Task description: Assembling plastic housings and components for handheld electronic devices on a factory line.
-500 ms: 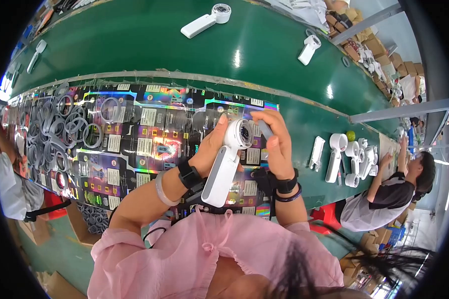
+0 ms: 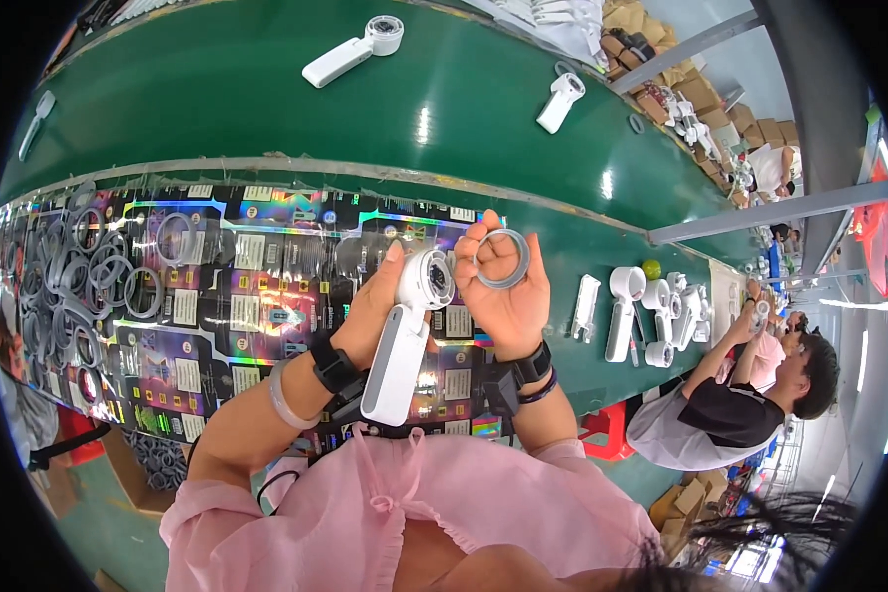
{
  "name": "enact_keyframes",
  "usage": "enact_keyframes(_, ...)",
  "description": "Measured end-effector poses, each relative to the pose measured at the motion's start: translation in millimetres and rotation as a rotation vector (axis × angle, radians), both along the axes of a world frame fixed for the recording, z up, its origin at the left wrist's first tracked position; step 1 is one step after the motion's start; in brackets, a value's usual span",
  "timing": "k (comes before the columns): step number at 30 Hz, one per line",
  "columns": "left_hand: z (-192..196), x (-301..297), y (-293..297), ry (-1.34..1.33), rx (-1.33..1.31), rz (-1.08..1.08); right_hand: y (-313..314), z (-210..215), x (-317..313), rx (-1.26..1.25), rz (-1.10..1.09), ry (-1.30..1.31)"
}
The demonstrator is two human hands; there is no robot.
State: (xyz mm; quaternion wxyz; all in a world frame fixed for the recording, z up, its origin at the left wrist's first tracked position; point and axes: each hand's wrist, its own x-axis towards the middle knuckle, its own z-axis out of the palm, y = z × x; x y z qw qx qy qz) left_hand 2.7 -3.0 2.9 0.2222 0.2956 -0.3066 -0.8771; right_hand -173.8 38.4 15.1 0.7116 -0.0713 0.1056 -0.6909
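In my left hand [image 2: 368, 314] is a white handheld fan [image 2: 393, 373], gripped at its round head, with the grey-faced handle slanting down toward me. The dark inside of the fan head faces right. My right hand [image 2: 515, 314], palm turned up, has its fingers curled round a grey ring [image 2: 522, 264] seen nearly face-on. The ring is apart from the fan, just to the right of its head. To the left, a heap of loose grey rings [image 2: 67, 284] lies on a mat of shiny printed packaging sheets [image 2: 266, 340].
Several white fans [image 2: 622, 314] and a white handle piece [image 2: 584, 308] lie to the right, beside a small green ball [image 2: 651, 267]. More fans rest on the green belt [image 2: 217, 89] beyond a ledge. A co-worker [image 2: 720, 419] sits at right. A metal bar [image 2: 779, 210] crosses there.
My right hand has turned its palm up, bringing the ring from edge-on to face-on. The fan stays in my left hand. The whole view has shifted somewhat.
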Motion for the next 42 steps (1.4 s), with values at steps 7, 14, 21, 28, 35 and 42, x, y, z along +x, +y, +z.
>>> enact_keyframes(7, -10.4, 1.7, 1.3, 0.067, 0.038, 0.020, -0.6, -1.6, 0.6, -0.048, -0.013, 0.094)
enact_keyframes(14, 2.4, -0.8, 3.5, 0.031, 0.012, 0.041, 9.7, 1.3, 17.0, -0.282, -0.469, 1.755)
enact_keyframes(21, 20.5, 3.3, 8.3, -0.060, -0.029, 0.040, 7.0, 10.3, 30.9, -0.505, -0.555, 2.073)
enact_keyframes(28, -0.7, 0.9, 5.4, 0.091, -0.196, 0.099, 7.9, 18.8, 37.4, -0.649, -0.739, 2.088)
enact_keyframes(35, -11.4, 0.2, 5.9, 0.305, -0.191, 0.091, 17.1, 26.5, 40.7, -0.766, -0.831, 2.018)
enact_keyframes(42, -13.6, 0.4, 1.7, 0.371, -0.217, 0.043, 23.4, 25.5, 42.8, -0.917, -0.893, 2.026)
